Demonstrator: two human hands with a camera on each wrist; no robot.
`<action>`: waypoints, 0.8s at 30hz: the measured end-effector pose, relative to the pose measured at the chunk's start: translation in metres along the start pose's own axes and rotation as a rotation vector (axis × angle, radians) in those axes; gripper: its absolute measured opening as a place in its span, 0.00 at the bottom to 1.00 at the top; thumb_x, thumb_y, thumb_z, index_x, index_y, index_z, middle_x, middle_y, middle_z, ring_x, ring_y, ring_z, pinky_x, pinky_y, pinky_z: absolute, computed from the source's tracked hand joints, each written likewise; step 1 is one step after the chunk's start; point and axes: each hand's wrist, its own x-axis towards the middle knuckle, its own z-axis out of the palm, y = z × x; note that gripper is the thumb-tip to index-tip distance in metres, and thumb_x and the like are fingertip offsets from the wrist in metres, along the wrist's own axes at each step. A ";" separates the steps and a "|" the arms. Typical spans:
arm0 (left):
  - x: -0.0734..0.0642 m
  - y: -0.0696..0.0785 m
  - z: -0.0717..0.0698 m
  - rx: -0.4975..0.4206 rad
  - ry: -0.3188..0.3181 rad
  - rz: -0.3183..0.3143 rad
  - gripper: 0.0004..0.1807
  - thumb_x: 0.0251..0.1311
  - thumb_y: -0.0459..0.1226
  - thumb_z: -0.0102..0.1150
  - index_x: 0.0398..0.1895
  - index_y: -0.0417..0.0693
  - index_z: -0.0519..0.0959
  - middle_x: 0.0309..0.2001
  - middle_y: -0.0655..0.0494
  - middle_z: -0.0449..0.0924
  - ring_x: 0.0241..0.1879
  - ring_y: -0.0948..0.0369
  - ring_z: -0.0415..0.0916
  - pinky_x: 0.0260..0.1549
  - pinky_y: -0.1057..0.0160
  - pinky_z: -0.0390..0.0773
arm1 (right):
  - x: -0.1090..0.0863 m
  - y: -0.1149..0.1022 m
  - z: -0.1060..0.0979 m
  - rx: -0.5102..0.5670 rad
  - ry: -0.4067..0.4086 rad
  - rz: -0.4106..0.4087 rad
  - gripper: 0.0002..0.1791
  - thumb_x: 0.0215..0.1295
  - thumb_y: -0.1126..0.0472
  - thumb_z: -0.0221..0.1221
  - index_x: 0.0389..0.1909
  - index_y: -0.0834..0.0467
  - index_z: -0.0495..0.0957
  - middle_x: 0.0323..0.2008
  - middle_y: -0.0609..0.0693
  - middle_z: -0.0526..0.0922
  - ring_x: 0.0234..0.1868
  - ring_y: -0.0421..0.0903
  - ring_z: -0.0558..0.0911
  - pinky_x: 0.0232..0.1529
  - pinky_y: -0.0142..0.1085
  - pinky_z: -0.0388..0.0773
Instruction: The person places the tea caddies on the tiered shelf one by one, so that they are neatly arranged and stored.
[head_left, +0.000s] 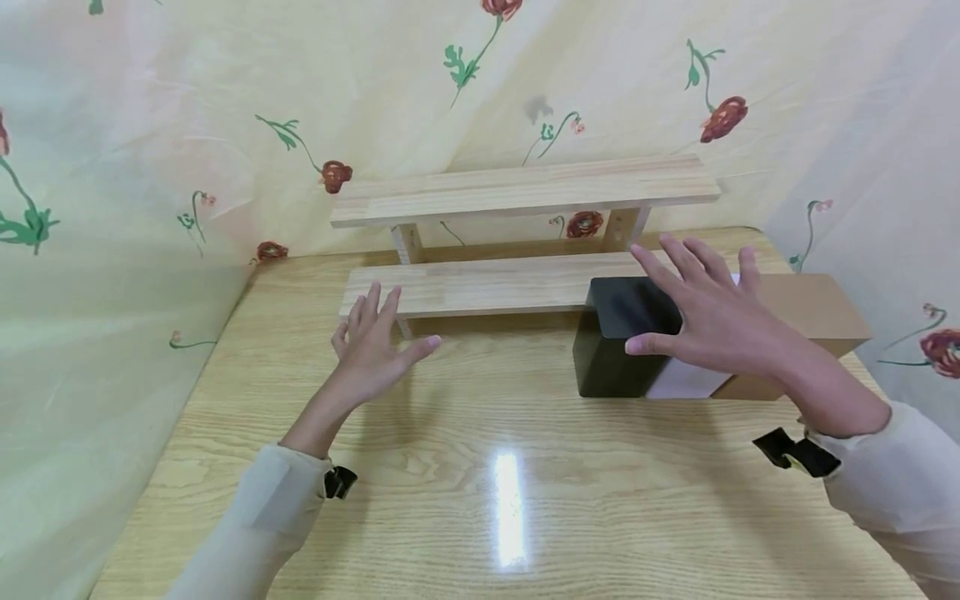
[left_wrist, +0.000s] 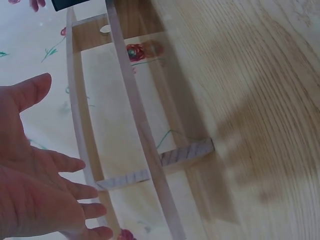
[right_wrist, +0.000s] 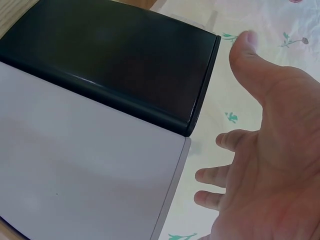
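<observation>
A two-tier wooden shelf stands at the back of the table. My left hand, fingers spread and holding nothing, hovers near the left end of its lower board; the left wrist view shows the hand beside the shelf's boards. On the right, my right hand is spread above a row of boxes: a black box, a white box and a brown box. In the right wrist view the black box and white box lie beside the hand, with a gap between.
The wood-grain table carries a bright light reflection near its front. Flower-patterned cloth hangs behind the shelf and along both sides. The boxes stand in front of the shelf's right end, partly covering it.
</observation>
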 end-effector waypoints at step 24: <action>0.015 -0.043 0.008 -0.110 0.246 -0.084 0.47 0.53 0.60 0.64 0.69 0.42 0.62 0.73 0.40 0.48 0.70 0.41 0.43 0.57 0.35 0.40 | 0.014 0.005 -0.003 0.051 -0.066 -0.055 0.70 0.37 0.39 0.75 0.77 0.44 0.39 0.74 0.64 0.43 0.71 0.69 0.43 0.60 0.70 0.27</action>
